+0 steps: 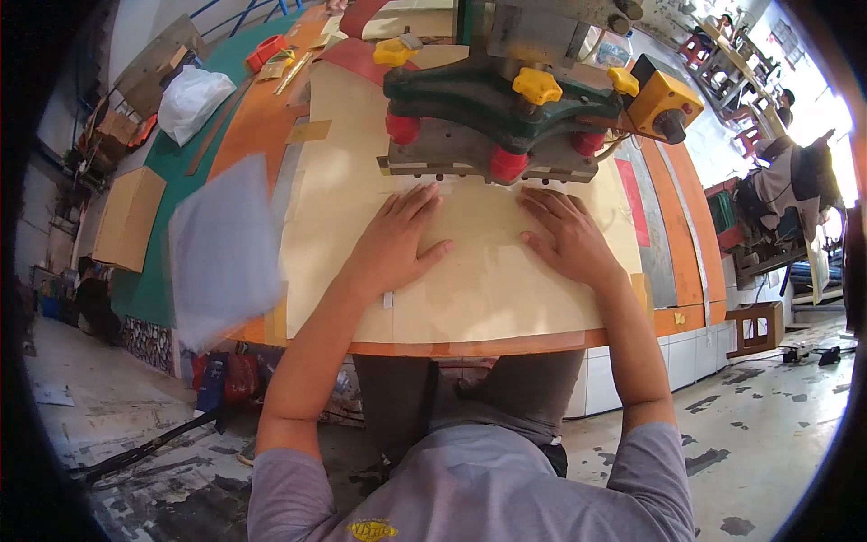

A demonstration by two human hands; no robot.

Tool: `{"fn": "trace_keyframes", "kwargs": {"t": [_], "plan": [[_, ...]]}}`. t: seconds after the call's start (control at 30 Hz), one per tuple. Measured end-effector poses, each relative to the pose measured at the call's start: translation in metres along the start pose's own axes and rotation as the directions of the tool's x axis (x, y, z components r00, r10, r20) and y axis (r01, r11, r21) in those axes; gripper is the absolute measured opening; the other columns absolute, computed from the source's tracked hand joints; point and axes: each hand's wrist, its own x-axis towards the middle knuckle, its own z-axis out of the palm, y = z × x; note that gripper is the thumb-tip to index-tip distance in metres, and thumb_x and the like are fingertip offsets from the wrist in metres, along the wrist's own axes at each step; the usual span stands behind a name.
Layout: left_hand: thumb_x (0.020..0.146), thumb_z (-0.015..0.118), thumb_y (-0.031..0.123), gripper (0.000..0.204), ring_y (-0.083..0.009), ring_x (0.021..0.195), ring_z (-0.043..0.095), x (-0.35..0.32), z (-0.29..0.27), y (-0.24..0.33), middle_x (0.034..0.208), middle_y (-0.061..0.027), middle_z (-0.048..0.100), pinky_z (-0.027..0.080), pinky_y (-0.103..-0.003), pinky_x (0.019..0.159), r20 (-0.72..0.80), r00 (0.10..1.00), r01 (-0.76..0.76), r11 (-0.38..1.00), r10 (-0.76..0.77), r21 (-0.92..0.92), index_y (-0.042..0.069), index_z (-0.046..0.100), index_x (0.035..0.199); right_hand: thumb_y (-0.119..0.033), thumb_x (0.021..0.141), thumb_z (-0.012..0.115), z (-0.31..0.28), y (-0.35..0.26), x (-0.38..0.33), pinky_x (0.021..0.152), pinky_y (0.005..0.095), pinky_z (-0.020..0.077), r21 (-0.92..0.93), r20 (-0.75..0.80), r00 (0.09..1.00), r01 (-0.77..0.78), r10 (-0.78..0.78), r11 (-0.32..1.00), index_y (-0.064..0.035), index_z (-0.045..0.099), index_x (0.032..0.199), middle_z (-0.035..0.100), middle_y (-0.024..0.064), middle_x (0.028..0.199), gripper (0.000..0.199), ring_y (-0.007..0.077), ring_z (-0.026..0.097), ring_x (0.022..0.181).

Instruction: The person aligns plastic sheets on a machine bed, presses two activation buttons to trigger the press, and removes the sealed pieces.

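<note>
My left hand (pixel 390 242) lies on a cream sheet (pixel 470 289) that covers the table in front of me. Its fingers are stretched out, with the tips just short of the press. My right hand (pixel 575 237) rests on the same sheet, fingers extended, close to the plate's right part. Over the fingertips stands a green press head (pixel 506 99) with yellow knobs (pixel 536 86) and red cushions (pixel 508 164) above a flat metal plate (pixel 470 170). Whatever lies beneath the plate is hidden. Left of my left forearm is a blurred translucent whitish sheet (pixel 221 257).
A white plastic bag (pixel 194 99) and a folded cardboard piece (pixel 131 217) lie on the green surface at left. Farther back sits a red tape dispenser (pixel 265 52). A yellow control box (pixel 666 107) juts out right of the press. An orange table edge (pixel 470 345) runs before me.
</note>
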Motion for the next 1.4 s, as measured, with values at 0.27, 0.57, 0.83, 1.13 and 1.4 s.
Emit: {"fn": "trace_keyframes", "kwargs": {"t": [0.27, 0.57, 0.83, 1.13, 1.4], "plan": [[0.102, 0.066, 0.044, 0.072, -0.0317, 0.156, 0.037, -0.001, -0.005, 0.002, 0.168, -0.0172, 0.041, 0.026, -0.047, 0.131, -0.024, 1.000, -0.020, 1.000, 0.020, -0.015, -0.004, 0.049, 0.153, -0.038, 0.100, 0.067, -0.001, 0.000, 0.000, 0.117, 0.0451, 0.0423, 0.004, -0.021, 1.000, 0.018, -0.018, 1.000, -0.0039, 0.066, 0.139, 0.061, 0.0138, 0.149, 0.052, 0.0327, 0.057, 0.135], [0.096, 0.076, 0.030, 0.050, -0.0294, 0.137, 0.058, -0.004, -0.014, 0.002, 0.148, -0.0100, 0.063, 0.043, -0.046, 0.119, -0.105, 0.992, -0.085, 0.991, 0.074, -0.107, 0.003, 0.067, 0.138, -0.038, 0.101, 0.067, 0.001, 0.006, -0.002, 0.117, 0.0448, 0.0435, 0.022, -0.020, 1.000, 0.011, -0.011, 1.000, -0.0030, 0.067, 0.139, 0.063, 0.0152, 0.146, 0.052, 0.0339, 0.059, 0.133], [0.095, 0.076, 0.027, 0.045, -0.0286, 0.135, 0.060, -0.003, -0.012, 0.001, 0.143, -0.0102, 0.067, 0.044, -0.045, 0.118, -0.117, 0.990, -0.089, 0.992, 0.079, -0.086, 0.003, 0.070, 0.133, -0.039, 0.100, 0.068, 0.001, 0.008, -0.002, 0.115, 0.0440, 0.0445, 0.017, -0.051, 0.998, 0.043, -0.042, 0.999, -0.0030, 0.069, 0.135, 0.065, 0.0139, 0.142, 0.050, 0.0319, 0.060, 0.132], [0.094, 0.073, 0.012, 0.015, -0.0327, 0.076, 0.070, -0.009, -0.043, -0.013, 0.086, -0.0104, 0.072, 0.055, -0.042, 0.069, -0.509, 0.857, -0.180, 0.972, 0.079, -0.152, 0.002, 0.068, 0.084, -0.016, 0.090, 0.076, -0.020, 0.024, -0.014, 0.064, 0.0432, 0.0489, 0.187, -0.319, 0.944, 0.148, -0.083, 0.971, -0.0028, 0.059, 0.069, 0.058, 0.0109, 0.069, 0.030, 0.0317, 0.061, 0.067], [0.100, 0.065, 0.010, 0.024, -0.0275, 0.061, 0.061, -0.023, -0.052, -0.041, 0.072, -0.0112, 0.061, 0.046, -0.037, 0.059, -0.623, 0.762, 0.009, 0.965, -0.177, -0.263, 0.001, 0.059, 0.078, -0.011, 0.101, 0.065, -0.040, 0.065, -0.039, 0.056, 0.0421, 0.0369, 0.276, -0.483, 0.831, -0.154, 0.276, 0.949, 0.0028, 0.050, 0.068, 0.045, 0.0137, 0.063, 0.039, 0.0292, 0.047, 0.057]]}}
